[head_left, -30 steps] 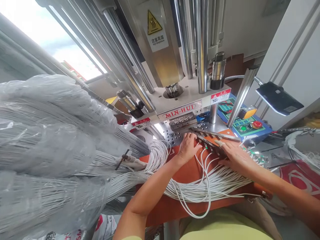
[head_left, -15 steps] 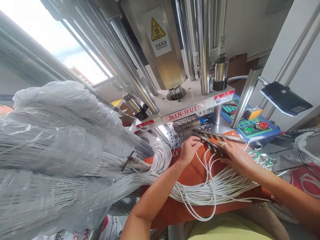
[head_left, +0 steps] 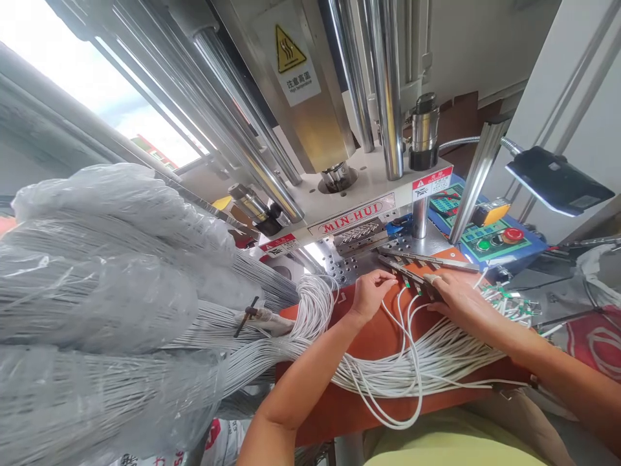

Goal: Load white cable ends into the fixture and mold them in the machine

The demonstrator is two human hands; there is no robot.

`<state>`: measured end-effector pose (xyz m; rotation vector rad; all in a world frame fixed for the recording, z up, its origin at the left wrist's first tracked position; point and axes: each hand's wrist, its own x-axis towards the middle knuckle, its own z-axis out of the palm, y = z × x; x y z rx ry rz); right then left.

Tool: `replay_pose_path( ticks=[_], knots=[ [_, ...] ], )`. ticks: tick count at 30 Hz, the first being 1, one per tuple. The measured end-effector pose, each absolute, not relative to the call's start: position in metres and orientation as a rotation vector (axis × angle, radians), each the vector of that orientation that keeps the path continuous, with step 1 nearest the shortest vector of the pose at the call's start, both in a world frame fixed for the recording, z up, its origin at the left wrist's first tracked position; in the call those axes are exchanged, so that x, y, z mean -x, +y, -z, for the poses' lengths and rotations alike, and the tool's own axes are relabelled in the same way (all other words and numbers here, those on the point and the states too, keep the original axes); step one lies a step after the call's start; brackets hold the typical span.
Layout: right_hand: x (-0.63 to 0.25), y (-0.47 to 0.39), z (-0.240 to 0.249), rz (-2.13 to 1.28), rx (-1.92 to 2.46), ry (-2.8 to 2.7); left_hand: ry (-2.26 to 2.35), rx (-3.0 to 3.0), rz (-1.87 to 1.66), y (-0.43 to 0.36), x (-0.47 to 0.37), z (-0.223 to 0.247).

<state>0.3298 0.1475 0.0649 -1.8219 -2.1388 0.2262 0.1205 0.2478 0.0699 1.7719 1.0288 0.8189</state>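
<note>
My left hand (head_left: 372, 294) is closed, thumb and fingers pinched at the left part of a dark metal bar (head_left: 407, 274); what lies between the fingertips is too small to make out. My right hand (head_left: 453, 299) grips the right end of that bar. White cables (head_left: 411, 343) with small green connector parts (head_left: 407, 283) hang from the bar. Behind it, a second metal bar (head_left: 449, 263) lies on the orange-red work surface (head_left: 373, 330). A thick bundle of white cables (head_left: 383, 377) runs across the surface below both hands.
The press (head_left: 352, 217) stands ahead, a patterned metal mould block (head_left: 359, 237) inside it. Plastic-wrapped cable bundles (head_left: 101, 285) fill the left. At right are a control panel (head_left: 495, 239) with buttons, a black lamp (head_left: 557, 180) and a pile of green-tipped cable ends (head_left: 514, 304).
The camera view has shifted slightly. My left fingers have closed together a little more near the bar. My right hand keeps its place on the bar's right end.
</note>
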Motion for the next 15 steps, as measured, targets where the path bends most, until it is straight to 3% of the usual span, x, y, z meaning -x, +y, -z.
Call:
replay_pose_path(
  ticks=[15],
  knots=[
    [-0.329, 0.150, -0.068, -0.394, 1.820, -2.014, 1.021, -2.167, -0.828, 0.252, -0.124, -0.060]
  ],
)
